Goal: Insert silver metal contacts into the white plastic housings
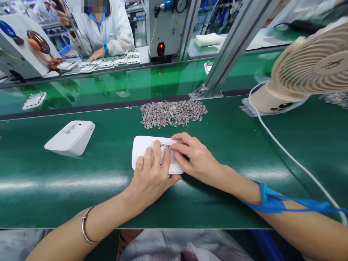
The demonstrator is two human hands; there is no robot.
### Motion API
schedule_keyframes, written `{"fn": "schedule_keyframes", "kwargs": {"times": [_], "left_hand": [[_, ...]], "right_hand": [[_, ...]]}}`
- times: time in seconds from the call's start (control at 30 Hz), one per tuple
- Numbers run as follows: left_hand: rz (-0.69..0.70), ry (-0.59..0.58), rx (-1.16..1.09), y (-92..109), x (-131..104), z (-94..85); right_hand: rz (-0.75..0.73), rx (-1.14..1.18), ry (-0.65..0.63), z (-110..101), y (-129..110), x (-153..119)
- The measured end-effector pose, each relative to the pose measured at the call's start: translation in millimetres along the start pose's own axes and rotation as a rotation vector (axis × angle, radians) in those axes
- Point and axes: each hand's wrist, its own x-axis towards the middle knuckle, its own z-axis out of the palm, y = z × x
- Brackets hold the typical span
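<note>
A white plastic housing (138,146) lies on the green work surface in front of me. My left hand (152,174) rests across it, fingers spread over its top and the thumb at its near edge. At the right side of the housing is my right hand (194,154), its thumb and fingertips drawn together near a slot with small metal parts; whatever they pinch is too small to make out. Just behind the housing lies a heap of small metal pieces (172,113). Another white housing (72,134) stands tilted to the left.
A beige fan (288,90) with a white cable stands at the right. Behind a metal post (231,47), a green conveyor (114,85) carries white parts. Across it, a person in a white coat (116,29) has a hand near several white-framed boards (107,63).
</note>
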Motion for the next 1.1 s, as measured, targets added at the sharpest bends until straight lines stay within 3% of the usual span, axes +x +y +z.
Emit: {"fn": "schedule_keyframes", "kwargs": {"times": [0.17, 0.37, 0.53, 0.63, 0.73, 0.8, 1.0, 1.1], "left_hand": [[0.019, -0.022, 0.005, 1, -2, -0.4], [0.019, -0.041, 0.002, -4, -1, 0.8], [-0.362, -0.268, 0.199, -33, 7, 8.1], [-0.408, -0.256, 0.080, -38, 10, 15.9], [-0.360, -0.306, -0.180, -36, 15, 31.1], [-0.376, -0.361, -0.234, -43, 25, 46.7], [-0.632, -0.422, -0.230, -94, 73, 98.5], [-0.634, -0.463, -0.276, -104, 90, 110.2]], "right_hand": [[0.276, 0.173, 0.071, 8, 8, 8], [0.329, 0.209, 0.130, 14, 7, 6], [0.383, 0.215, 0.155, 19, 8, 2], [0.324, 0.194, 0.094, 19, 7, 3], [0.294, 0.185, 0.058, 18, 7, 3], [0.279, 0.178, 0.042, 19, 7, 2], [0.248, 0.191, 0.020, 19, 9, 2], [0.229, 0.203, 0.028, 19, 10, 2]]}}
